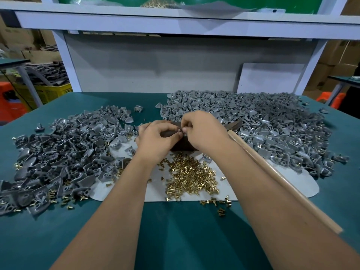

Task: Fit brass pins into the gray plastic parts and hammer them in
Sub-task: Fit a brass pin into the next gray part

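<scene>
My left hand and my right hand meet over a dark block at the table's middle. Their fingertips pinch a small gray plastic part between them; whether a pin is in it I cannot tell. A heap of brass pins lies on a pale mat just below the hands. A hammer with a long wooden handle lies slanted under my right forearm, its head mostly hidden behind my right hand.
A big pile of gray plastic parts fills the right back of the green table. Another pile with loose pins mixed in covers the left. A white shelf frame stands behind.
</scene>
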### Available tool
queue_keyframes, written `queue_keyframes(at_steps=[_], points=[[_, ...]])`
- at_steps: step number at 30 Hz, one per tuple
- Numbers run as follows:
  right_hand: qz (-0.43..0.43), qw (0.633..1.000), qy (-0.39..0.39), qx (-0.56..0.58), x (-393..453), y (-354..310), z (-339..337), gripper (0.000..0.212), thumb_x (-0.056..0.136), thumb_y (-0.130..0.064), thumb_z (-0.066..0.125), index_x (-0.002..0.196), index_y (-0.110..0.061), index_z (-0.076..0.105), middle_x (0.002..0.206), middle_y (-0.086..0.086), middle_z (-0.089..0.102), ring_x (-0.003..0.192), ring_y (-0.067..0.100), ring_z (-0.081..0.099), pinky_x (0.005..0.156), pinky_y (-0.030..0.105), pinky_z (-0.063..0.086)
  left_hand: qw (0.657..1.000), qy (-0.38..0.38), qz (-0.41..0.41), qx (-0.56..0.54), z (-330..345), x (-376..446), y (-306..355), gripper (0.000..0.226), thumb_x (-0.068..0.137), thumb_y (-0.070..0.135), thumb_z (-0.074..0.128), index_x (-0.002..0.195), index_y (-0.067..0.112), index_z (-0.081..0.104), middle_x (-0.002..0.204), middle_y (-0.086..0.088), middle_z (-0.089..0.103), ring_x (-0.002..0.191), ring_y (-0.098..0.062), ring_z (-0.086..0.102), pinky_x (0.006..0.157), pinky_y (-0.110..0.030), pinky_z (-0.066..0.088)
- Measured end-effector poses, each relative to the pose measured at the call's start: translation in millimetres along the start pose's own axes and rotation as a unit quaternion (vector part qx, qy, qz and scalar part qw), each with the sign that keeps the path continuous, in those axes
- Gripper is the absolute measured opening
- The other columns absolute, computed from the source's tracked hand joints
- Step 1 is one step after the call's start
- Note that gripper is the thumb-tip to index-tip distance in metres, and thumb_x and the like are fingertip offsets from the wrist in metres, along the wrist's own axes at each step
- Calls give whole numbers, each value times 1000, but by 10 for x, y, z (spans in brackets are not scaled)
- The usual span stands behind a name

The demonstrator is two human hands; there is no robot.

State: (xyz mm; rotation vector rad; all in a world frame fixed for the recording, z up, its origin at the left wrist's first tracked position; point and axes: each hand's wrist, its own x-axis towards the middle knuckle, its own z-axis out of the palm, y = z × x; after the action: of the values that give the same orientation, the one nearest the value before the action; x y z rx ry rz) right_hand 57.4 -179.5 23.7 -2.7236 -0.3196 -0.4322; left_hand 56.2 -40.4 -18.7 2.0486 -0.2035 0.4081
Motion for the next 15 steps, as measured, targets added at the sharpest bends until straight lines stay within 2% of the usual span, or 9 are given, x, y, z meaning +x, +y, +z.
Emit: queue_keyframes(at_steps=[4, 7, 11, 15], points=[[27, 999, 7, -34, 12, -90, -15, 12, 88, -22, 61, 79, -29, 58, 86, -3, 59, 78, 21, 57, 61, 31, 44, 1000, -1, 1, 0, -1, -3, -9, 16, 84, 29, 74, 82, 43, 67, 119, 9, 64, 129, -29, 45, 110, -51, 33], [57, 998, 19, 1, -17, -83, 27, 8, 89, -27, 62, 81, -27, 59, 87, 0, 64, 82, 23, 60, 67, 34, 50, 1000, 2, -5, 4, 3, -4, -4, 17, 85, 29, 74, 83, 45, 66, 115, 14, 62, 130, -27, 42, 112, -50, 31], [67, 983, 40, 168, -92, 39, 106, 12, 88, -20, 65, 77, -25, 65, 86, -5, 66, 85, 15, 58, 78, 32, 49, 1000, -1, -13, -9, 4, -20, -2, 20, 84, 33, 74, 76, 48, 65, 112, 19, 60, 130, -26, 42, 111, -51, 32], [64, 946, 46, 314, -153, 146, 110, 10, 87, -16, 67, 82, -21, 74, 82, -12, 67, 81, 4, 59, 73, 21, 46, 1000, -6, -18, -25, 5, -21, -12, 17, 83, 36, 76, 75, 48, 67, 113, 19, 61, 128, -26, 45, 109, -52, 35]])
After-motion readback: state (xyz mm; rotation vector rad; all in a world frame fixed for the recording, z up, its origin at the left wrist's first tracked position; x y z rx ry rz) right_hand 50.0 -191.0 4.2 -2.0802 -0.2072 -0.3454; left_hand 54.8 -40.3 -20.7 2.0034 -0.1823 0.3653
